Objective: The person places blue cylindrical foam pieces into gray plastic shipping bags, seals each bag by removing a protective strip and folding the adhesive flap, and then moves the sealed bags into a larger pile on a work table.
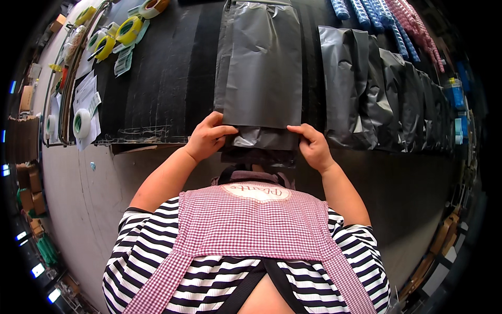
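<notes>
The worktop [167, 73] was a broad dark slab with a matte, ribbed-looking surface and a scuffed, frayed near edge, and it carried everything. Along its right side lay an overlapping row of grey plastic mailer bags [376, 99], smooth and slightly glossy, creased where one lapped over the next, running toward the far right corner. At the middle of the near edge lay the flat grey mailer bag [261, 68], a long rectangle of thin, softly wrinkled film with its lower end hanging past the edge; what it held, if anything, could not be told. A darker folded flap [261, 138] showed beneath its bottom hem. The left hand [206, 138] had its grip closed on the bag's lower left corner, thumb on top and fingers curled under. The right hand [312, 146] pinched the lower right corner the same way, so both grips held the bottom hem taut between them. At the far right corner lay bundles of blue and pink checked cloth rolls [387, 15]. At the far left corner sat round yellow tape rolls [128, 30], and nearer along the left edge a white tape roll [81, 123] lay beside white paper sheets [83, 91].
</notes>
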{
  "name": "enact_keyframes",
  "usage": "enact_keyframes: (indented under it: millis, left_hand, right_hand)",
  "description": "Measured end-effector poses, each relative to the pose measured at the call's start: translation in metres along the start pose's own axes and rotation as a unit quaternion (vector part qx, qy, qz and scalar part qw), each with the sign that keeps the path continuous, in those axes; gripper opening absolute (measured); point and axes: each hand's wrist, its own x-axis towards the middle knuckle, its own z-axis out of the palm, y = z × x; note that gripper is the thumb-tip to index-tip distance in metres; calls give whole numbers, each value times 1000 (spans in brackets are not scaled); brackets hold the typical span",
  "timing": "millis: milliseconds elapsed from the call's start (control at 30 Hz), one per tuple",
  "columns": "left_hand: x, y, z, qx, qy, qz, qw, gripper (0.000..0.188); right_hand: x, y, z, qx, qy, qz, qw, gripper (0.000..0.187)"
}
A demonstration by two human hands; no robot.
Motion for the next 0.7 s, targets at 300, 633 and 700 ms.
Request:
enact_keyframes:
  millis: [300, 633, 700]
  left_hand:
    - [-9, 10, 11, 145, 130, 136, 971, 33]
    - [13, 15, 25, -238, 131, -242, 931, 31]
    - [20, 19, 29, -212, 134, -299, 921, 40]
  right_hand:
    - [-11, 12, 4, -296, 82, -277, 910, 40]
    - [9, 5, 20, 142, 199, 150, 958, 38]
    - [13, 10, 25, 126, 230, 145, 954, 38]
